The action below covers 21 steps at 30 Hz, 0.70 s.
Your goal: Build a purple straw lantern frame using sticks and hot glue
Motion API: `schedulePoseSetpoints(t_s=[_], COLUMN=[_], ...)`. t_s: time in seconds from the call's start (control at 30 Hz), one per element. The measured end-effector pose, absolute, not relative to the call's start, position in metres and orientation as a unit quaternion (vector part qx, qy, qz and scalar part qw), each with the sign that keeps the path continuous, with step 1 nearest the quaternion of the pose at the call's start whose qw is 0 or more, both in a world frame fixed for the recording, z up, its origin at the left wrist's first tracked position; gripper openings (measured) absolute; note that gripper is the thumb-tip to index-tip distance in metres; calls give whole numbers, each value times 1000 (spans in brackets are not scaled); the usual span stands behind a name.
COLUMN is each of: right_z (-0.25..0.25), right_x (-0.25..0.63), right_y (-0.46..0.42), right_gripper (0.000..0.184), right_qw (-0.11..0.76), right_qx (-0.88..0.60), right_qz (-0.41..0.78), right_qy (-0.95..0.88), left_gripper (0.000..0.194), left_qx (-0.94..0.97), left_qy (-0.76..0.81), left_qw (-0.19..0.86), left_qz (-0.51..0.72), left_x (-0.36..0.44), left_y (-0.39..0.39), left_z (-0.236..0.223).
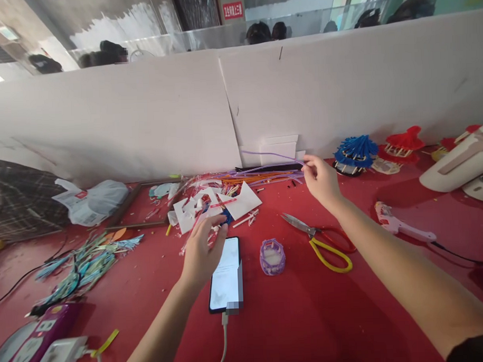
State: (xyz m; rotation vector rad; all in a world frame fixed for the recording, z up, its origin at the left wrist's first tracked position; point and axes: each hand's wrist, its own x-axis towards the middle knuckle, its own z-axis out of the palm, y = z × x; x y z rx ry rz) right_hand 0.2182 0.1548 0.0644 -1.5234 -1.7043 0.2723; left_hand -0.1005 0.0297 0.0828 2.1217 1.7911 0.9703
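Observation:
My right hand [321, 184] pinches one end of a thin purple pipe cleaner [270, 153], which stretches out to the left above a bundle of pipe cleaners [247, 178]. My left hand [202, 250] hovers over the top left of a lit phone [226, 276], thumb and fingers apart, with nothing seen between them. To the right of the phone stands a small round purple pipe-cleaner piece [272, 257] with a pale base. Scissors [313, 234] with one yellow and one red handle lie open below my right hand.
White paper scraps [244, 201] litter the middle back. A blue pipe-cleaner model [355, 153] and a red one [402, 146] stand at the right, near a glue gun [403, 225]. At left lie pipe-cleaner bunches [86, 265] and a purple power strip [44, 335]. A white partition [144, 116] closes the back.

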Motion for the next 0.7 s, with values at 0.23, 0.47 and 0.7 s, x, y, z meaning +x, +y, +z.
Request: schedulePoseSetpoints(t_s=[0.23, 0.47, 0.7], right_z=[31, 10, 2], right_x=[221, 221, 219], right_y=[110, 61, 59], right_gripper=[50, 33, 33], right_qw=[416, 485, 496], right_qx=[-615, -614, -605], right_qz=[160, 214, 257], right_qy=[-650, -584, -567], left_gripper=[26, 19, 18], left_qx=[716, 642, 624], left_qy=[653, 738, 740], left_qw=[110, 192, 188], left_qz=[219, -78, -166], left_x=[-118, -98, -93], left_y=[-21, -84, -104], left_z=[74, 67, 74])
